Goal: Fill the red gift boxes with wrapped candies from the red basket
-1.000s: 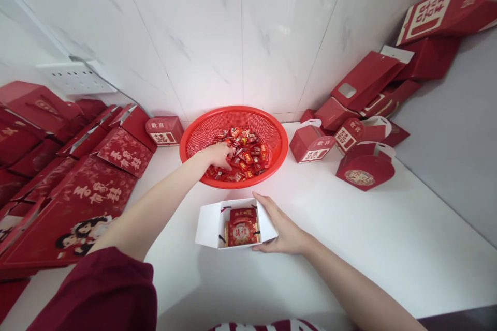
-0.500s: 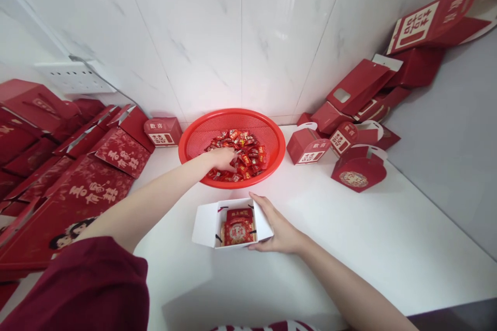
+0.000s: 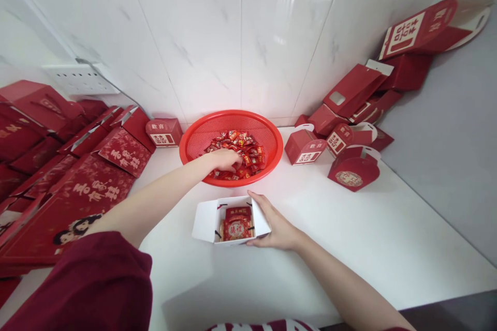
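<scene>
My left hand [image 3: 227, 159] is in the red plastic basket [image 3: 272, 165]. Its fingers curl down, closed, among many small red-wrapped candies [image 3: 254, 158]; the fingertips are partly hidden. In front of the basket, my right hand [image 3: 274, 225] grips the right side of a gift box [image 3: 204, 221], thumb and fingers on opposite sides. The box is open at the top, white inside, with its side flaps spread out. Inside lie red packets [image 3: 236, 225] with gold print, and dark cord ends show at the inner walls.
Red gift bags and boxes [image 3: 97, 186] are piled at the left. A small red box [image 3: 163, 132] stands left of the basket. Several red handled boxes [image 3: 353, 168] stand at the right, with more stacked behind. A tiled wall [image 3: 209, 36] with a socket strip [image 3: 81, 79] bounds the white table [image 3: 373, 238].
The fingers of my left hand have curled in more among the candies, and the hand has shifted slightly right. My right hand still grips the box. The view has shifted slightly.
</scene>
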Demonstrator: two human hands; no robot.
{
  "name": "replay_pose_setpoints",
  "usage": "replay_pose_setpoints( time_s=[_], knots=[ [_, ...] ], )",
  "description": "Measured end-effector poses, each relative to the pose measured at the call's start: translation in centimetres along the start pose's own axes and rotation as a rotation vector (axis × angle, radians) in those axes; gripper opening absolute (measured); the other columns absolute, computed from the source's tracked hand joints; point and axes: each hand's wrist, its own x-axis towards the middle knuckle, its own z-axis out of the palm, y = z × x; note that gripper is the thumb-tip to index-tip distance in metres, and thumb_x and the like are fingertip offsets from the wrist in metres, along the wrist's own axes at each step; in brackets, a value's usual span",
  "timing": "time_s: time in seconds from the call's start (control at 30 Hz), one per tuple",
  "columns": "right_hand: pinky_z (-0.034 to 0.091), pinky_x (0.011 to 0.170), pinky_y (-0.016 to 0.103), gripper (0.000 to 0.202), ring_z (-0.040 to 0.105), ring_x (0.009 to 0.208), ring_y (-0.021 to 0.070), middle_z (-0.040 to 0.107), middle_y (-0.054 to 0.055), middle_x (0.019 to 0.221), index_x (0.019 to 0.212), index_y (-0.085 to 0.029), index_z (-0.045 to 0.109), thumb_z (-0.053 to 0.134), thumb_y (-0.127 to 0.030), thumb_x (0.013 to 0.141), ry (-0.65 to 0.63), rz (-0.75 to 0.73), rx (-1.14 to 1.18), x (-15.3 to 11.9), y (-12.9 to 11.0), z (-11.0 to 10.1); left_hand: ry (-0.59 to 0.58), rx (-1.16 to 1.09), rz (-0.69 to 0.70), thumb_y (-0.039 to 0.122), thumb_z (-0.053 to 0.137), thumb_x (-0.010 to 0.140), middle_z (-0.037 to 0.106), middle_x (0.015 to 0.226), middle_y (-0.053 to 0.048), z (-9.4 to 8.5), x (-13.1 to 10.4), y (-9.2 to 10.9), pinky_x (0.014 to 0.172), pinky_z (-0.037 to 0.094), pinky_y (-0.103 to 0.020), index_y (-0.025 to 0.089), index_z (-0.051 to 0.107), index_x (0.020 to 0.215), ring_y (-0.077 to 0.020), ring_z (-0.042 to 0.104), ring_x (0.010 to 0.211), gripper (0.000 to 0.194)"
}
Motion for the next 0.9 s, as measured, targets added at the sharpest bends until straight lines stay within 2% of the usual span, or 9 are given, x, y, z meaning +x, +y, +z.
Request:
replay_pose_setpoints(
  time_s=[0.07, 0.17, 0.27, 0.33, 0.43, 0.53, 0.63, 0.77, 0.9],
  knots=[
    [0.033, 0.114, 0.044, 0.117, 0.039, 0.136, 0.0304, 0.034, 0.014, 0.146, 0.156, -0.027, 0.011, 0.086, -0.043, 0.068, 0.003, -0.003, 0.000, 0.0, 0.0, 0.0, 0.068, -0.035, -0.006, 0.024, 0.070, 0.076, 0.075, 0.094, -0.001, -0.9, -0.4, 0.3, 0.087, 0.047, -0.028, 0.027, 0.075, 0.086, -0.0199, 0.068, 0.092, 0.012],
    [0.033, 0.114, 0.044, 0.117, 0.039, 0.136, 0.0305, 0.034, 0.014, 0.147, 0.156, -0.028, 0.010, 0.085, -0.044, 0.068, 0.005, -0.008, -0.006, 0.0, 0.2, 0.0, 0.253, -0.110, -0.021, 0.030, 0.059, 0.088, 0.075, 0.105, -0.002, -2.8, -2.2, 1.6, 0.094, 0.046, -0.029, 0.023, 0.075, 0.102, -0.0193, 0.068, 0.098, 0.022],
    [0.032, 0.115, 0.044, 0.117, 0.038, 0.137, 0.0299, 0.033, 0.013, 0.148, 0.156, -0.029, 0.010, 0.085, -0.045, 0.068, 0.004, -0.010, -0.018, -0.1, 0.4, 0.1, 0.430, -0.200, -0.025, 0.042, 0.048, 0.096, 0.071, 0.118, -0.004, -3.8, -5.4, 4.1, 0.096, 0.046, -0.030, 0.019, 0.068, 0.117, -0.0194, 0.065, 0.107, 0.037],
    [0.033, 0.114, 0.044, 0.117, 0.040, 0.136, 0.0298, 0.034, 0.014, 0.147, 0.156, -0.029, 0.010, 0.085, -0.046, 0.068, 0.005, -0.007, -0.027, -0.1, 0.6, 0.1, 0.509, -0.364, 0.024, 0.045, 0.054, 0.094, 0.074, 0.110, -0.004, -3.5, -8.0, 6.3, 0.091, 0.049, -0.029, 0.019, 0.070, 0.111, -0.0187, 0.068, 0.100, 0.035],
    [0.034, 0.113, 0.046, 0.117, 0.040, 0.135, 0.0308, 0.036, 0.015, 0.146, 0.156, -0.027, 0.011, 0.085, -0.047, 0.068, 0.005, -0.026, -0.038, -0.1, 0.6, 0.1, 0.427, -0.560, 0.110, 0.041, 0.061, 0.090, 0.076, 0.098, -0.003, -1.8, -11.5, 9.3, 0.085, 0.052, -0.028, 0.022, 0.074, 0.102, -0.0182, 0.069, 0.092, 0.026],
    [0.032, 0.114, 0.046, 0.116, 0.039, 0.137, 0.0311, 0.034, 0.015, 0.148, 0.156, -0.027, 0.011, 0.085, -0.047, 0.069, -0.004, -0.049, -0.044, -0.1, 0.4, -0.1, 0.417, -0.596, 0.045, 0.039, 0.052, 0.095, 0.070, 0.120, -0.004, 0.6, -14.7, 10.8, 0.097, 0.050, -0.032, 0.028, 0.069, 0.118, -0.0202, 0.065, 0.111, 0.030],
    [0.031, 0.116, 0.045, 0.115, 0.036, 0.139, 0.0306, 0.032, 0.014, 0.151, 0.157, -0.028, 0.012, 0.084, -0.046, 0.070, -0.015, -0.042, -0.054, -0.3, -0.1, -0.3, 0.629, -0.627, -0.077, 0.038, 0.048, 0.097, 0.063, 0.133, -0.006, 3.2, -17.7, 11.0, 0.110, 0.041, -0.037, 0.027, 0.059, 0.131, -0.0215, 0.057, 0.123, 0.037],
    [0.028, 0.118, 0.046, 0.116, 0.033, 0.142, 0.0311, 0.030, 0.014, 0.154, 0.157, -0.028, 0.013, 0.085, -0.046, 0.069, -0.026, -0.036, -0.049, -0.3, -0.4, -0.5, 0.844, -0.659, -0.358, 0.040, 0.049, 0.096, 0.072, 0.106, -0.005, 7.3, -20.9, 10.3, 0.092, 0.051, -0.034, 0.022, 0.065, 0.105, -0.0209, 0.066, 0.099, 0.025],
    [0.022, 0.120, 0.049, 0.134, 0.023, 0.148, 0.0334, 0.018, 0.015, 0.161, 0.159, -0.028, 0.004, 0.090, -0.047, 0.059, -0.073, 0.019, -0.009, -0.9, -0.3, -1.4, 0.636, -0.768, -0.573, 0.041, 0.049, 0.092, 0.075, 0.093, -0.001, 11.4, -21.7, 9.8, 0.075, 0.056, -0.033, 0.024, 0.067, 0.095, -0.0223, 0.070, 0.084, 0.025]
  ],
)
